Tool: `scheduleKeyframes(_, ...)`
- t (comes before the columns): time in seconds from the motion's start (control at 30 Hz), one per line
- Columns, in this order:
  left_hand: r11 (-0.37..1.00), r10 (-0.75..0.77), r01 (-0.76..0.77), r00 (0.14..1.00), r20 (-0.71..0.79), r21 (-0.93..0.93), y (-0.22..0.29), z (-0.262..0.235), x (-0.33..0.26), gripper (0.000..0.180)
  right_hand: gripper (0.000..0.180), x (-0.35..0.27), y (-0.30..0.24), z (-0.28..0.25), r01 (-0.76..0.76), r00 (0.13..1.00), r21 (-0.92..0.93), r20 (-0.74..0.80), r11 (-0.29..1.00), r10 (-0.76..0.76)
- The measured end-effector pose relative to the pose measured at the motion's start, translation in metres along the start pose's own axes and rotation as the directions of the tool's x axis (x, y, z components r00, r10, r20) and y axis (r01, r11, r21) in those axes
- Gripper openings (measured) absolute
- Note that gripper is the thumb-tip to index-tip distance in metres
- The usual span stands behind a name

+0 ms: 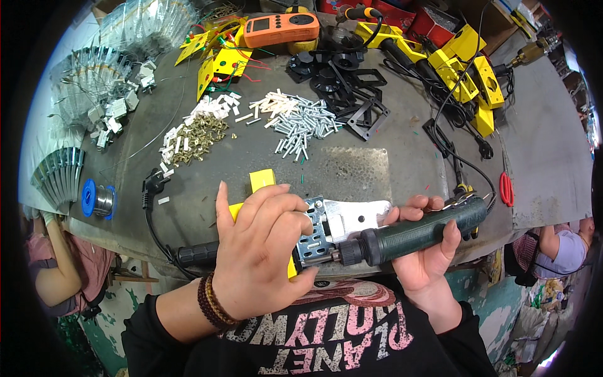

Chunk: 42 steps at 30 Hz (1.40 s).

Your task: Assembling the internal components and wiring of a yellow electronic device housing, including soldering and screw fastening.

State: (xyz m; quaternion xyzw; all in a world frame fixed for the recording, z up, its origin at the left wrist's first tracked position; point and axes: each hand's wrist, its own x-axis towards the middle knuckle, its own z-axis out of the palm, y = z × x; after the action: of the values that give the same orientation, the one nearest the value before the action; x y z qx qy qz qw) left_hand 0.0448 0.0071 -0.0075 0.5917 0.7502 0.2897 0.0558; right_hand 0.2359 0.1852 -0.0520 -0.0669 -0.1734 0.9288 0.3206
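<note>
My left hand (257,251) is closed over a yellow housing (262,179) at the near edge of the table. Against the housing sits a perforated metal bracket (308,245), and a shiny silver plate (348,210) sticks out to its right. From the left side, a black ribbed handle (198,254) runs in under my left hand. A dark green electric screwdriver (418,237) rests in my right hand (427,257), fingers and thumb around its body. Its bit points left and meets the bracket's near edge, beside my left thumb; the exact contact point is too small to see.
Silver screws (308,129), brass fittings (201,139) and black plastic parts (342,81) lie mid-table. An orange meter (281,29) lies behind. Yellow housings (458,75) with cables are at the back right, red-handled scissors (506,188) right, a solder spool (97,199) left. People sit at both sides.
</note>
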Motion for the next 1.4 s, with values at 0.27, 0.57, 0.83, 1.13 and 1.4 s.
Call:
scheduleKeyframes(0.27,1.0,0.001,-0.001,1.0,0.003,0.008,0.0,0.0,0.001,0.046,0.043,-0.002,-0.001,0.002,0.012,0.997,-0.05,0.08,0.999,-0.008)
scheduleKeyframes(0.57,0.983,0.019,-0.007,0.998,0.064,-0.181,-0.012,-0.018,0.005,0.068,0.054,0.013,-0.022,0.004,-0.002,0.963,-0.17,0.265,0.985,0.047)
scheduleKeyframes(0.83,0.999,-0.009,0.01,0.999,0.033,-0.034,-0.016,-0.012,0.008,0.067,0.057,0.039,-0.061,0.019,0.069,0.687,-0.37,0.691,0.926,0.225)
scheduleKeyframes(1.13,0.997,0.008,-0.004,0.999,0.047,-0.076,-0.017,-0.007,0.0,0.07,0.046,0.041,-0.039,-0.013,0.05,0.957,-0.094,0.29,0.994,-0.021)
scheduleKeyframes(1.4,0.994,-0.015,0.024,0.996,0.085,-0.106,-0.017,-0.009,0.0,0.07,0.043,0.034,-0.029,-0.015,0.034,0.988,-0.113,0.154,0.993,-0.016)
